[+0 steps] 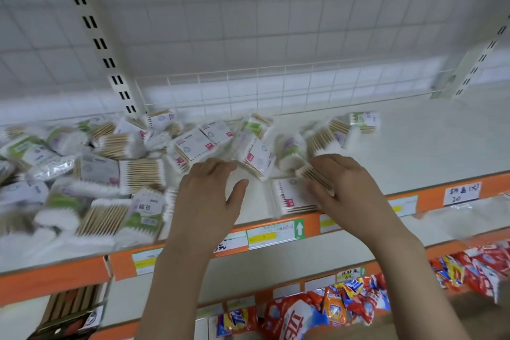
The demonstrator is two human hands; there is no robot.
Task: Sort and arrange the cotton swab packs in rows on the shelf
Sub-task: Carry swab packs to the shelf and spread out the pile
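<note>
Both forearms reach in from the bottom edge. Right hand [342,182] has its fingers curled round a swab pack [314,175], held just above a flat pack [292,197] lying near the shelf's [414,146] front edge. Left hand [212,190] hovers beside it with fingers straight and thumb spread — gripping nothing. Left of the hands sits a messy pile [91,174] of more packs, wooden sticks and white tips showing through clear wrap, some with green labels, some with white and red ones; the print is too blurry to read. Orange rail [55,273] carries price tags — one green arrow tag [299,229], one handwritten tag [462,193] showing "20". Lower shelf holds red and orange bags [345,303].
</note>
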